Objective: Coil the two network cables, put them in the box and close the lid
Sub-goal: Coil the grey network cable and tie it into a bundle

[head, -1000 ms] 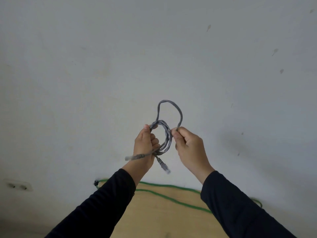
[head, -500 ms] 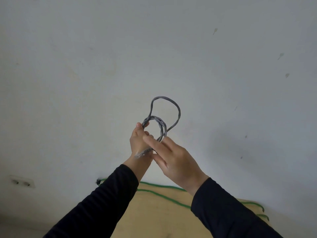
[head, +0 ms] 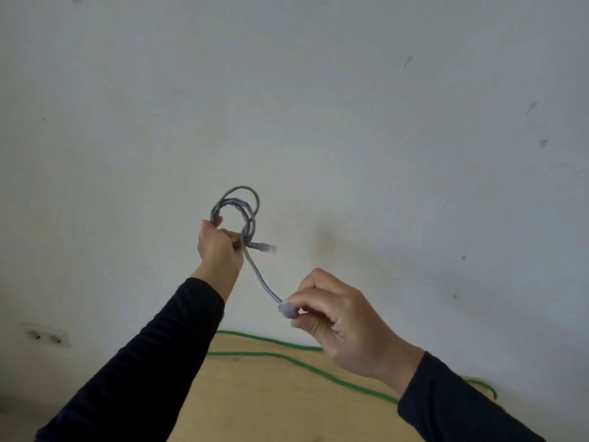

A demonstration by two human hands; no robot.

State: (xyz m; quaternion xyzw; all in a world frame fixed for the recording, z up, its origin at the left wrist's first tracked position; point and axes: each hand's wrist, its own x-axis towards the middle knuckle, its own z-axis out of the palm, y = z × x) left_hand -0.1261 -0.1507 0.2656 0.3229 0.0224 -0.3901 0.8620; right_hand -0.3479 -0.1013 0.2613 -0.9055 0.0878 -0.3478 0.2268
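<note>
A grey network cable (head: pixel 247 215) is wound into a small coil held up in front of the wall. My left hand (head: pixel 216 247) grips the coil at its lower left, and one clear plug sticks out to the right of that hand. A loose end of the same cable runs down and right to my right hand (head: pixel 338 317), which pinches its grey plug boot between thumb and fingers. A green network cable (head: pixel 287 358) lies stretched across the wooden table below. The box is not in view.
A light wooden table (head: pixel 255 403) fills the lower middle, its far edge against a pale grey wall (head: pixel 318 106). A double wall socket (head: pixel 44 334) sits low at the left. Both forearms wear dark sleeves.
My right hand has pulled away from the coil, down and to the right, drawing the cable's free end out. The tall loop above the coil has shrunk into it.
</note>
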